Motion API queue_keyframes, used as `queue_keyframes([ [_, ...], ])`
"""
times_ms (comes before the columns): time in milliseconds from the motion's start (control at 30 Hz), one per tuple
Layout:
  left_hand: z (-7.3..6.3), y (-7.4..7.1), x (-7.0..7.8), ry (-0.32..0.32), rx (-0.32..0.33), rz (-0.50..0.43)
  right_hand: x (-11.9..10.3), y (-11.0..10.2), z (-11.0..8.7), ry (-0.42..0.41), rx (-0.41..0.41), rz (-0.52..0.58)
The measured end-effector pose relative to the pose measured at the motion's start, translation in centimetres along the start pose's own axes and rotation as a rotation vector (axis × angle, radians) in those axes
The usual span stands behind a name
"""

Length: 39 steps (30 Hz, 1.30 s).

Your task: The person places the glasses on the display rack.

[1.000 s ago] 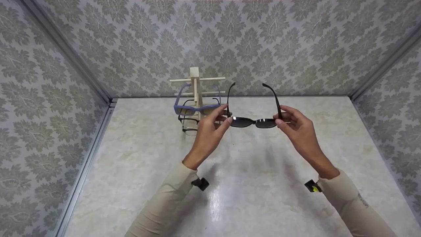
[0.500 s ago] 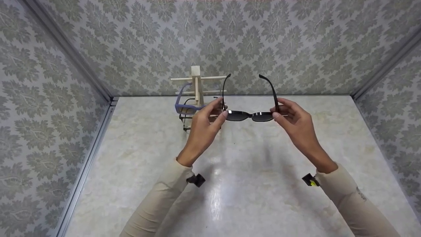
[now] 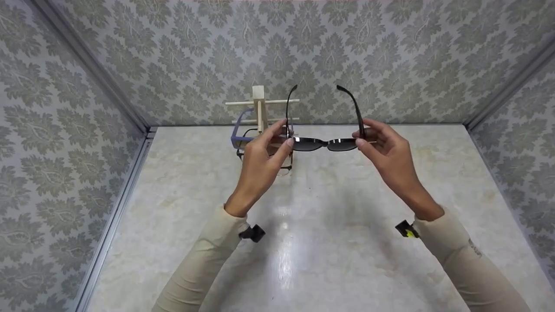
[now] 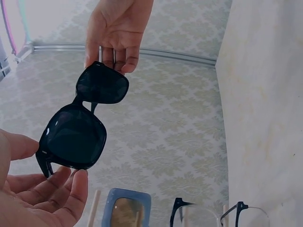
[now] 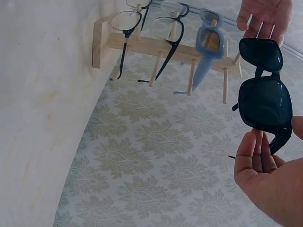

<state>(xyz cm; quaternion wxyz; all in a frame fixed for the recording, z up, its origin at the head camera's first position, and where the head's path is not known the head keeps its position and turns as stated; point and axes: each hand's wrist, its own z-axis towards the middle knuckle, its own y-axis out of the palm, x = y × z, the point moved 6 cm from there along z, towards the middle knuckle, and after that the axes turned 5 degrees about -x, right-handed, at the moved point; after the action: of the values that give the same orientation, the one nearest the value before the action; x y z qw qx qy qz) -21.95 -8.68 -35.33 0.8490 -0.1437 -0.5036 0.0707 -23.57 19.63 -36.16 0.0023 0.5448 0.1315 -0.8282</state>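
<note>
A pair of black sunglasses (image 3: 305, 144) with dark lenses is held up in the air, its temples unfolded and pointing away toward the back wall. My left hand (image 3: 262, 162) pinches the left hinge corner between thumb and fingers. At the opposite corner my right hand (image 3: 392, 158) grips the frame the same way. Behind the left hand stands a wooden glasses rack (image 3: 258, 93) with rows of pegs, partly covered by that hand. Blue-framed sunglasses (image 5: 199, 42) hang on it below the top pegs, which are bare. Two dark-and-clear eyeglasses (image 5: 178, 16) sit lower down.
A pale marbled tabletop (image 3: 329, 251) lies under both forearms. Patterned wallpaper panels (image 3: 277, 56) enclose it at the back and both sides, with metal strips (image 3: 112, 216) along the edges. A small black camera (image 3: 256, 233) juts from each wrist.
Both hands have carried the sunglasses up and slightly left, toward the rack's top pegs. The grip at the two corners stays the same. The left hand now covers more of the blue-framed sunglasses.
</note>
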Motion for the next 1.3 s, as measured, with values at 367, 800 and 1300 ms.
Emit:
queue_keyframes([
  [367, 0.1, -2.0, 0.6, 0.023, 0.036, 0.039, -1.2, 1.5, 1.4, -0.047, -0.034, -0.001],
  [800, 0.1, -4.7, 0.9, 0.017, 0.059, 0.062, -1.8, 3.8, 2.8, -0.061, -0.069, 0.004],
  [1300, -0.2, -7.4, 0.8, 0.008, 0.097, 0.048, -2.7, 6.4, 4.4, -0.074, -0.112, 0.029],
])
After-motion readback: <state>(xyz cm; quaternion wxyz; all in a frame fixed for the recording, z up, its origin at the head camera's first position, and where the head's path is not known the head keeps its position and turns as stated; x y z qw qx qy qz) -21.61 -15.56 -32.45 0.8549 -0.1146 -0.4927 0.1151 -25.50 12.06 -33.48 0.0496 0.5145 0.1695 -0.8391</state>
